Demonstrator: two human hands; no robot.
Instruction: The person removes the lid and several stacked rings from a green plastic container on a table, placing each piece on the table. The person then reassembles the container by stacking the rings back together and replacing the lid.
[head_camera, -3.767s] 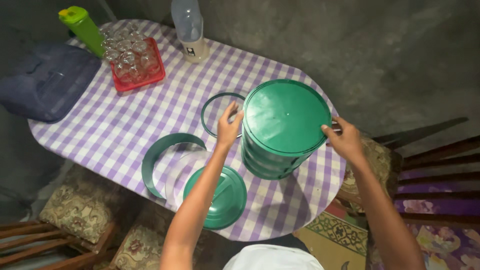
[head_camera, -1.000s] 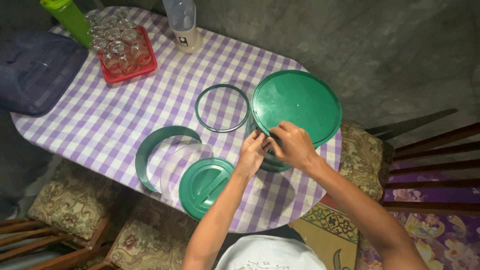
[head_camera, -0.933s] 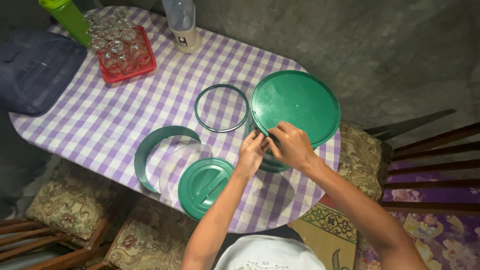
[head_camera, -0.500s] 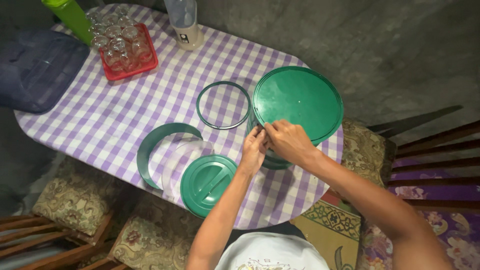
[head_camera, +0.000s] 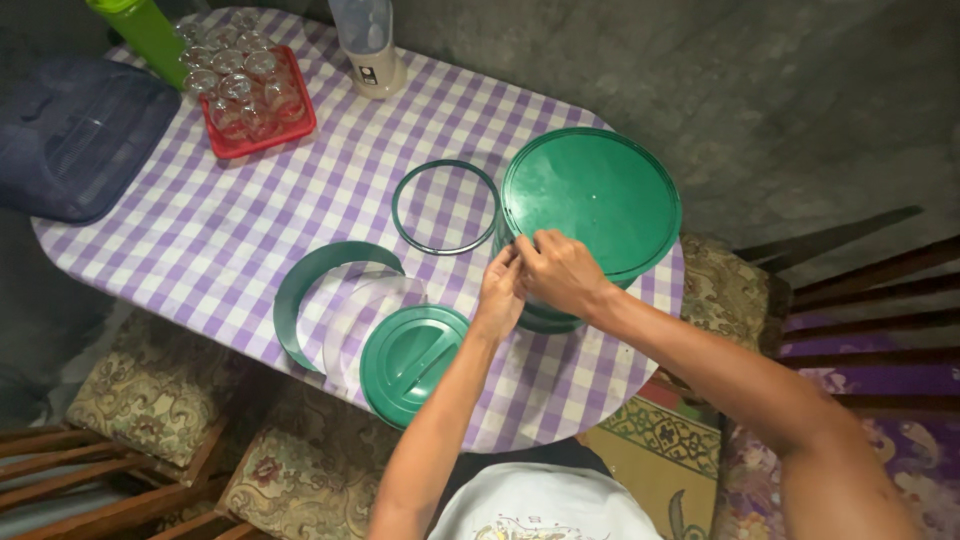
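Pinching together at the near-left rim of the big round green plastic container, the left hand and right hand touch; it stands just beyond them on the purple checked surface

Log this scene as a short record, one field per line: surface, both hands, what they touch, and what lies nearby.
surface: table with purple checked cloth
left hand: fingertips at the near rim of the green container
right hand: pinching at the same rim, beside the left
near hands: green ring, green lid, curved green band
far end: red tray of glasses, clear jug
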